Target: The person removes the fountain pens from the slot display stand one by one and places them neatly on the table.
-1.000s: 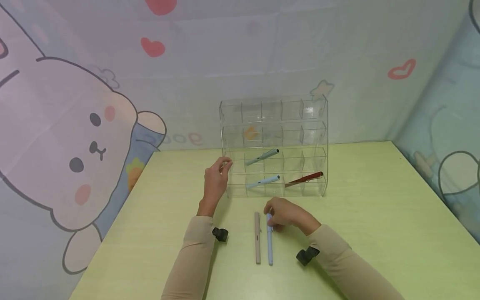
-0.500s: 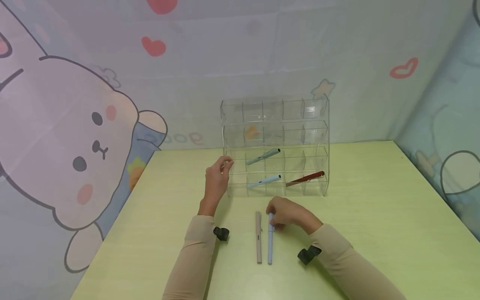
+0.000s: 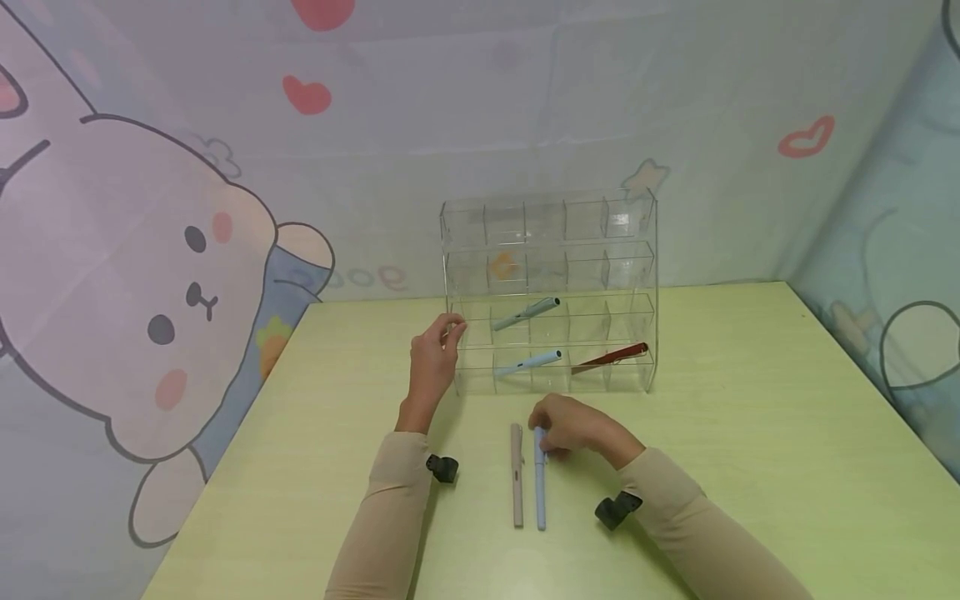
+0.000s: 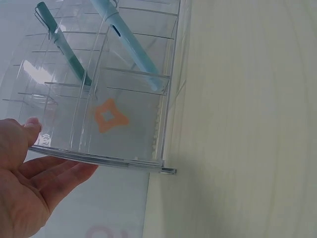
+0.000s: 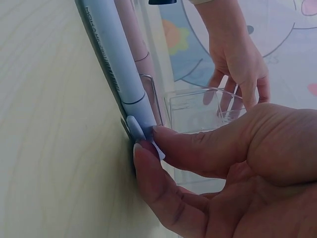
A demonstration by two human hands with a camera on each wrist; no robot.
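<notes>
The left hand (image 3: 432, 358) pinches the near side edge of the clear acrylic pen rack (image 4: 124, 162), thumb on one face and fingers round the other, presumably to steady it. The right hand (image 3: 570, 423) has the lavender-blue fountain pen (image 3: 541, 492) between thumb and forefinger at the cap, right by the clip; holding it by one end probably leaves the barrel free to clear the rack's dividers. That pen lies along the table (image 3: 750, 433), in front of the rack and just beside the taupe pen (image 3: 517, 475), roughly parallel to it (both cap ends face the rack). On the rack, the green pen (image 3: 527, 312), light-blue pen (image 3: 528, 363) and dark-red pen (image 3: 611, 358) slant, their cap ends raised, likely because they rest over dividers.

Compared with half a second ago, the lavender-blue pen's cap end has swung slightly toward the taupe pen; the left hand and rack look unchanged.
</notes>
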